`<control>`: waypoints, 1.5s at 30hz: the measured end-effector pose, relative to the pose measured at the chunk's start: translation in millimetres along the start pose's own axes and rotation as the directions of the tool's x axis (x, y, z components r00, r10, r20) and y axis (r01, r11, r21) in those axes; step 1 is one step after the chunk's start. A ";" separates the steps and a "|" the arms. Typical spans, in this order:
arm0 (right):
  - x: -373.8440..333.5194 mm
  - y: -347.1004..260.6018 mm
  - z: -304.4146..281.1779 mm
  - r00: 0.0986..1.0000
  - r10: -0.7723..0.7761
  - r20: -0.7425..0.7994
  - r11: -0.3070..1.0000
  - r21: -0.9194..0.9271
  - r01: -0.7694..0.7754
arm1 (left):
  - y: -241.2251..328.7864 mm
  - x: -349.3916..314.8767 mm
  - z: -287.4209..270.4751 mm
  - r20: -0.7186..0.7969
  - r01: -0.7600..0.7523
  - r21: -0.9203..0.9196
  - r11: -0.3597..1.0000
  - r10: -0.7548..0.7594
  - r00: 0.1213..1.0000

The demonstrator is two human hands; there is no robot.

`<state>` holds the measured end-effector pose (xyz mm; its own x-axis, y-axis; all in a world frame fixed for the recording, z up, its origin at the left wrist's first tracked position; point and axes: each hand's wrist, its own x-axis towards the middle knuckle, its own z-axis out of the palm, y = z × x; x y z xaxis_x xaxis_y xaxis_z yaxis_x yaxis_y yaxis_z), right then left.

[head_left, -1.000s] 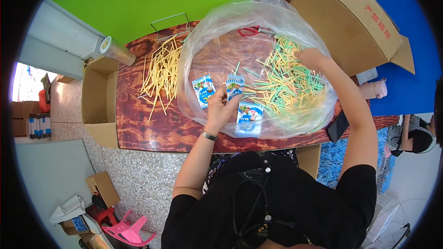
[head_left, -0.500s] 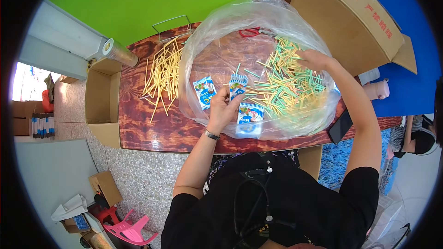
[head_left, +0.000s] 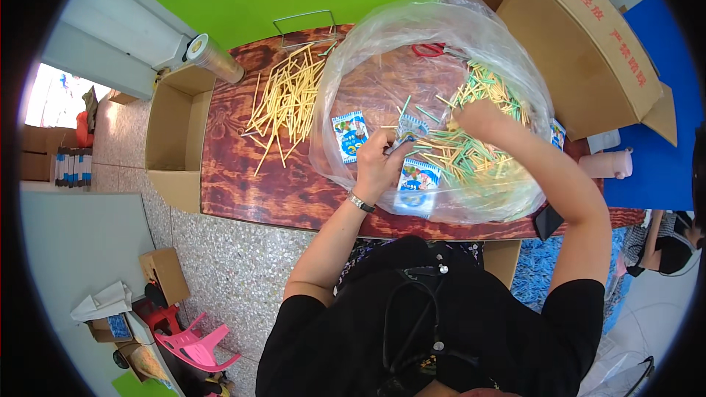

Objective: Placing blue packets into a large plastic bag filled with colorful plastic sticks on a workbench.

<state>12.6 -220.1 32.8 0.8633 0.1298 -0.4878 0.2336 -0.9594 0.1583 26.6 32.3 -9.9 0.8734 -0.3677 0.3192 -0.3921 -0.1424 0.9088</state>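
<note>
Red printed characters (head_left: 588,4) run along the flap of the large brown cardboard box (head_left: 581,59) — two groups. Printed lettering also marks two flat, rectangular blue-and-white plastic packets (head_left: 349,137).

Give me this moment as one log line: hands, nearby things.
left hand: holds packet | right hand: at coloured sticks, grip unclear | nearby: red-handled scissors, clear bag

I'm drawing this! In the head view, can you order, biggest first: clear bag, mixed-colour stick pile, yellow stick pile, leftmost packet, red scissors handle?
1. Clear bag
2. Mixed-colour stick pile, yellow stick pile: unsure, first is partly covered
3. Leftmost packet
4. Red scissors handle
</note>
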 end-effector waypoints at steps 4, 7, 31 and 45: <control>-46.1 9.7 -77.8 0.967 -0.205 -0.152 0.915 0.322 0.245 | 2.3 4.7 -2.4 -0.059 -0.152 0.117 0.981 0.160 0.985; -60.3 -9.5 -114.0 0.911 -0.315 -0.267 0.742 0.529 0.412 | 3.9 8.4 -0.9 -0.088 -0.186 0.203 0.961 0.208 0.974; -39.0 -26.1 -148.3 0.927 -0.307 0.213 0.943 0.198 0.266 | 13.7 2.2 -0.9 -0.093 -0.285 0.255 0.924 0.317 0.944; -56.3 -44.6 -158.2 0.919 -0.352 -0.176 0.935 -0.028 0.352 | 21.3 6.5 3.0 -0.070 -0.220 0.157 0.963 0.233 0.970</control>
<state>24.4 -145.0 189.1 0.7904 0.5008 -0.3529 0.5352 -0.8447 0.0001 23.1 24.1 10.7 0.7761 -0.3253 0.5402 -0.6149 -0.2003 0.7627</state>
